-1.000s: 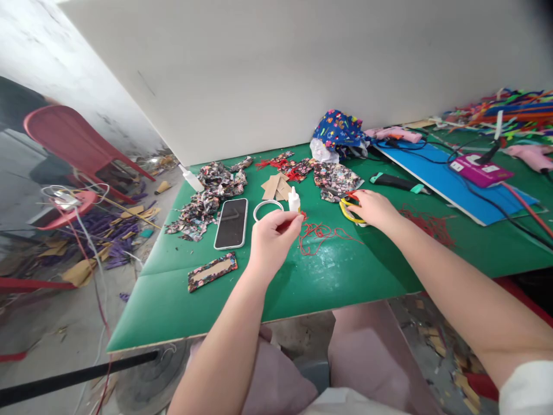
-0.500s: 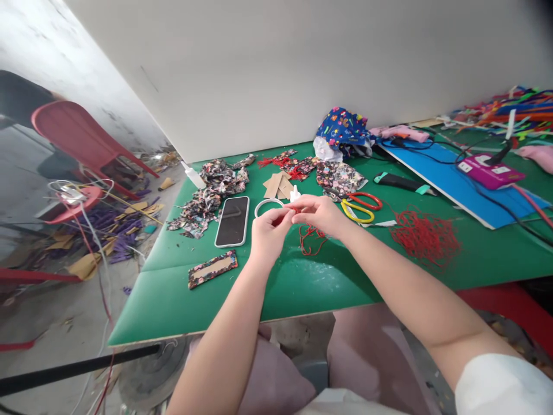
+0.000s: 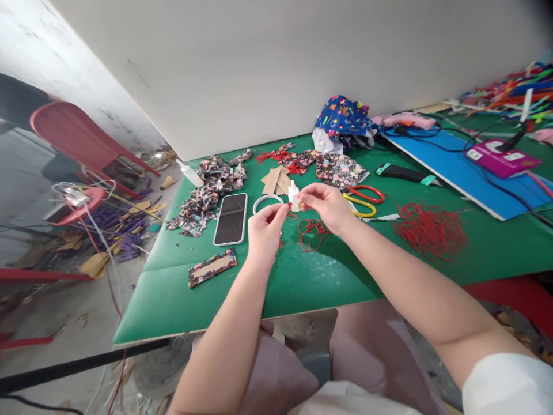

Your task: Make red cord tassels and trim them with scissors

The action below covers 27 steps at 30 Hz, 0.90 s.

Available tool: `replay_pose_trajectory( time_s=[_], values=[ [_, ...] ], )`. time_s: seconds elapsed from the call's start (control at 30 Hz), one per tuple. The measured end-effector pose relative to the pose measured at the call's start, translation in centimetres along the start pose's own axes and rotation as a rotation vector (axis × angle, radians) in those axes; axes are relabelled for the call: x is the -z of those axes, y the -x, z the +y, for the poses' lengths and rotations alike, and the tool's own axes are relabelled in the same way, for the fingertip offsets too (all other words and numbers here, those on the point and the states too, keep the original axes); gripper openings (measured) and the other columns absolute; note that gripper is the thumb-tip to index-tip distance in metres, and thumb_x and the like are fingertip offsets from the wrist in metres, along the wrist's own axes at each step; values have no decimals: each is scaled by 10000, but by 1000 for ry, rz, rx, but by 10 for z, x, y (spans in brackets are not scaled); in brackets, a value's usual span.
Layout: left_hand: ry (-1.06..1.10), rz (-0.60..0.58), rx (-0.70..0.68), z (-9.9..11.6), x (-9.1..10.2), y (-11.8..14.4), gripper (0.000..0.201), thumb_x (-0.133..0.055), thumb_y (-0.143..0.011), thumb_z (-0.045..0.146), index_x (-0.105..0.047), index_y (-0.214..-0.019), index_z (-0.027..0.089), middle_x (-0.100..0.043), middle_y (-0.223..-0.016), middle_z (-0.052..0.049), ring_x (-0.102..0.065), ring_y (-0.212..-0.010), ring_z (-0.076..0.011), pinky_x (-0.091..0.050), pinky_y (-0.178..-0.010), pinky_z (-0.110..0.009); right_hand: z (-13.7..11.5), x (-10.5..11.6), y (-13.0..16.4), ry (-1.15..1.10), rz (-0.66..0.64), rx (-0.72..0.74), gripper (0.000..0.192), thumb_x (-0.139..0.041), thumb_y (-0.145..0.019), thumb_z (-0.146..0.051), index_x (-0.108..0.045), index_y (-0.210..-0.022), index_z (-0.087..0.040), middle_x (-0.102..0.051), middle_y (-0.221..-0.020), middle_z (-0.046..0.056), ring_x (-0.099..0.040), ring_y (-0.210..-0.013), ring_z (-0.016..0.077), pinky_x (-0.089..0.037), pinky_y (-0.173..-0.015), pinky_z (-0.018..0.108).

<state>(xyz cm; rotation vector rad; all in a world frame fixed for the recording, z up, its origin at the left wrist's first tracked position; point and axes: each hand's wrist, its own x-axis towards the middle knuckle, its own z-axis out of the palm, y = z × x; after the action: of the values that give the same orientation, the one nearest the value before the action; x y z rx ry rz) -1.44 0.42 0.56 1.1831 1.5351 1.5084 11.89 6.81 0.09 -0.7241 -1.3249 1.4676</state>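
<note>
Both hands up over green table [image 3: 276, 288], nearly meeting. Left hand [image 3: 264, 230] pinching a short bit of red thread [image 3: 288, 206] at fingertips. Right hand [image 3: 326, 204] pinched on small white glue bottle [image 3: 294, 197], long axis upright, nozzle up. Bottle just right of left fingertips, thread end between the two. Loose red thread tangle [image 3: 311, 230] on table directly below; scissors [image 3: 363, 202] just beyond right hand.

My right hand [image 3: 324, 203] hid part of the red thread [image 3: 311, 229] — too fine to trace; the blue board [image 3: 458, 167] ran off-frame.
</note>
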Motion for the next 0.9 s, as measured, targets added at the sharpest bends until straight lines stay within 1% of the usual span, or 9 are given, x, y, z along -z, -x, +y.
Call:
replay_pose_trajectory(
  time_s=[0.07,0.13,0.2,0.27,0.4,0.53,0.63,0.73,0.9],
  values=[
    [44,1,27,0,0,0,259,-658,-694,405,-701,-762,160,-539,-551,26,-382,-449,-50,-284,-436,-209,2,0,1,-12,-33,-14,237,-731,-637,-334,-693,-822,-190,-658,-707,-10,-553,-606,86,-467,-635,261],
    [87,-13,56,0,-1,1,271,-664,-688,408,-697,-766,150,-475,-501,41,-311,-416,-37,-213,-403,-205,6,-2,2,17,-111,-22,286,-745,-623,-318,-706,-884,-208,-681,-797,7,-581,-693,103,-472,-689,271],
    [117,-31,70,0,-2,2,278,-664,-690,404,-694,-781,143,-423,-472,52,-267,-404,-32,-164,-393,-205,11,-4,3,41,-145,-13,278,-752,-613,-310,-718,-874,-221,-686,-832,14,-595,-764,125,-473,-735,287],
    [126,-40,69,-1,-3,2,276,-661,-696,401,-694,-793,144,-419,-471,54,-256,-401,-30,-154,-393,-206,14,-7,3,37,-122,10,228,-749,-615,-310,-728,-826,-226,-683,-822,10,-597,-769,131,-475,-741,296],
    [113,-32,62,-2,-3,2,261,-663,-697,401,-696,-786,158,-478,-507,46,-285,-408,-32,-195,-403,-208,16,-8,3,18,-81,36,166,-741,-621,-297,-728,-771,-227,-675,-780,-3,-584,-715,113,-473,-701,280],
    [62,-14,12,-3,-3,3,263,-659,-700,405,-697,-780,157,-569,-598,13,-419,-494,-61,-311,-466,-212,13,-9,3,17,-69,35,155,-738,-625,-314,-708,-732,-206,-663,-737,-6,-574,-694,111,-466,-684,275],
    [12,-11,-19,-3,-4,4,290,-634,-714,428,-690,-787,154,-585,-615,-2,-475,-548,-87,-347,-496,-218,11,-10,4,-4,-45,22,160,-739,-625,-322,-683,-701,-193,-646,-689,-18,-557,-650,98,-452,-673,269],
    [-18,-35,-8,-3,-5,4,291,-613,-736,431,-682,-802,157,-527,-558,20,-429,-495,-73,-309,-453,-209,12,-10,3,-11,-28,6,177,-739,-624,-334,-661,-692,-190,-629,-663,-26,-545,-635,95,-444,-665,266],
    [39,-155,109,0,-2,4,250,-608,-752,397,-664,-819,163,-362,-477,68,-289,-382,-34,-189,-366,-198,12,-7,3,61,-35,37,174,-715,-660,-343,-639,-681,-187,-608,-640,-30,-531,-611,91,-434,-640,262]
  ],
)
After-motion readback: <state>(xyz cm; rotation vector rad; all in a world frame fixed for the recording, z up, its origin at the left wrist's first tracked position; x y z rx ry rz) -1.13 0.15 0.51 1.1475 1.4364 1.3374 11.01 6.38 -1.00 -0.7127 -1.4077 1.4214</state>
